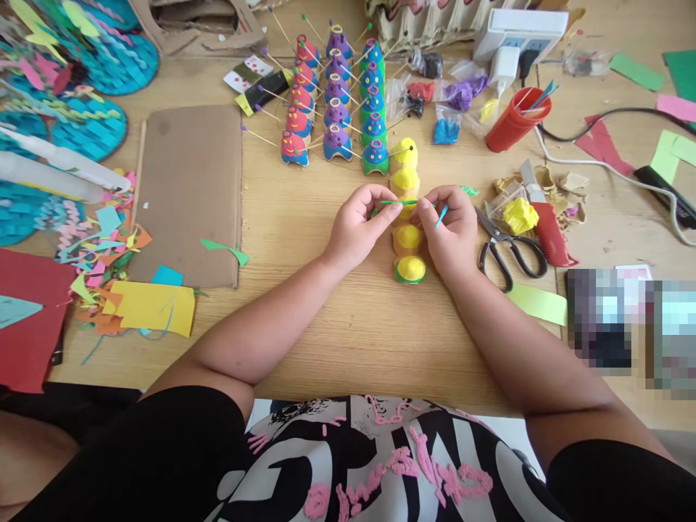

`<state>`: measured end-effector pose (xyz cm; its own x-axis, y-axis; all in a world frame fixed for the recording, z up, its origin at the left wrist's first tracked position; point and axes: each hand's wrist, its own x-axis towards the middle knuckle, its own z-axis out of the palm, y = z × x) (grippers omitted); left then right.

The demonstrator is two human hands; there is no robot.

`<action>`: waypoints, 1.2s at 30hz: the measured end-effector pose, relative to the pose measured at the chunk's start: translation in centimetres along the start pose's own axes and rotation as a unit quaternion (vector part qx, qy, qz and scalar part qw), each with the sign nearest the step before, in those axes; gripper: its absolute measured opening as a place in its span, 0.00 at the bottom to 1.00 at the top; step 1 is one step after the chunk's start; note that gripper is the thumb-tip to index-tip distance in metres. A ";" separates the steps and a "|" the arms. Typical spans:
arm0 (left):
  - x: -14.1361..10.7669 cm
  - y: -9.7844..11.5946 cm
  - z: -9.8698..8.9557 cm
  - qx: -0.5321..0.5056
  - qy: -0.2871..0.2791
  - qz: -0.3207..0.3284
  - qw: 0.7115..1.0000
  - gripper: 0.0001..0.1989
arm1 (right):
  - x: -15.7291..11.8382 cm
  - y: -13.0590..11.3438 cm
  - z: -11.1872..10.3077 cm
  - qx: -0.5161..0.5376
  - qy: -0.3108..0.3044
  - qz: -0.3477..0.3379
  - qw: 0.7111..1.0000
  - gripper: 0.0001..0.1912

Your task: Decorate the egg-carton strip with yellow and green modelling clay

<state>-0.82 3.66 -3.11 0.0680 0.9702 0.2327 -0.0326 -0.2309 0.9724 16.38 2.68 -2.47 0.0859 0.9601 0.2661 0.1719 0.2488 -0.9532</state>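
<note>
Over the middle of a yellow egg-carton caterpillar (410,268), my left hand (359,221) pinches one end of a thin green clay strip (392,202). My right hand (450,221) is closed around a slim blue stick (441,216), its fingertips at the strip's other end. The caterpillar lies lengthwise away from me, with yellow domes, a dark-tipped pin at its far end and green along its near edge. My hands hide its middle bumps. A scrap of green clay (468,191) sits just beyond my right hand.
Finished red (294,147), purple (338,141) and blue-green caterpillars (375,156) stand behind, pins sticking out. Black-handled scissors (511,250) lie beside my right wrist, near a red cup (519,119) and a power strip (520,32) with cables. Cardboard (188,188) and paper scraps lie left.
</note>
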 end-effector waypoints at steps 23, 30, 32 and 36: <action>0.2 0.0 0.0 -0.115 0.026 -0.043 0.992 0.20 | 0.3 0.0 0.1 0.056 -0.008 0.004 0.998 0.26; 0.3 0.4 0.0 -0.067 0.062 -0.075 0.993 0.22 | 0.1 -0.9 0.1 0.048 -0.003 0.013 0.999 0.29; 0.3 0.4 0.1 -0.050 0.071 -0.082 0.993 0.23 | 0.0 -1.3 0.0 0.016 -0.003 0.004 1.000 0.30; 0.2 0.5 0.1 -0.031 0.076 -0.076 0.994 0.28 | -0.1 -1.7 -0.2 -0.017 -0.005 -0.012 1.000 0.33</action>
<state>-0.72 3.74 -2.55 -0.0736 0.9945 0.0742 -0.0948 -0.0810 0.9922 16.26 2.10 -0.90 0.0720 0.9554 0.2864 0.2077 0.2664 -0.9412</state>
